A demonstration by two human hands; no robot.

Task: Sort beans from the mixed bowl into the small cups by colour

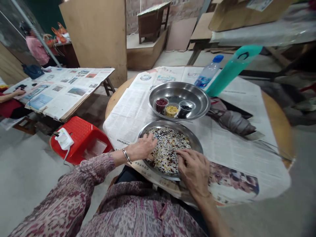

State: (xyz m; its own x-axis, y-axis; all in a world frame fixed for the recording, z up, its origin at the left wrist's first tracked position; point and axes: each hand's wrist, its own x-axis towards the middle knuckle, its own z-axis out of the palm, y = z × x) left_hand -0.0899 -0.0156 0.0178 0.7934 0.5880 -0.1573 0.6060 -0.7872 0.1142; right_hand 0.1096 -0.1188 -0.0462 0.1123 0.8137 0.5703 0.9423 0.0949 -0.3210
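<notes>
A steel plate point(195, 140) heaped with mixed beans point(169, 148) lies on the newspaper-covered round table in front of me. My left hand point(143, 147) rests on the plate's left rim, fingers curled in a pinch over the beans. On the near right of the plate, my right hand point(194, 169) lies with its fingertips pressed together on the beans. What either pinch holds is too small to see. Behind stands a steel bowl point(197, 95) with three small cups: red beans point(161, 102), yellow beans point(171, 110), black beans point(186, 107).
A water bottle point(208, 74) and a teal bottle point(230, 70) lie behind the bowl, a folded grey umbrella point(232, 121) to its right. A red stool point(82, 138) with a charger stands at left. Another person sits at a papered table point(61, 89).
</notes>
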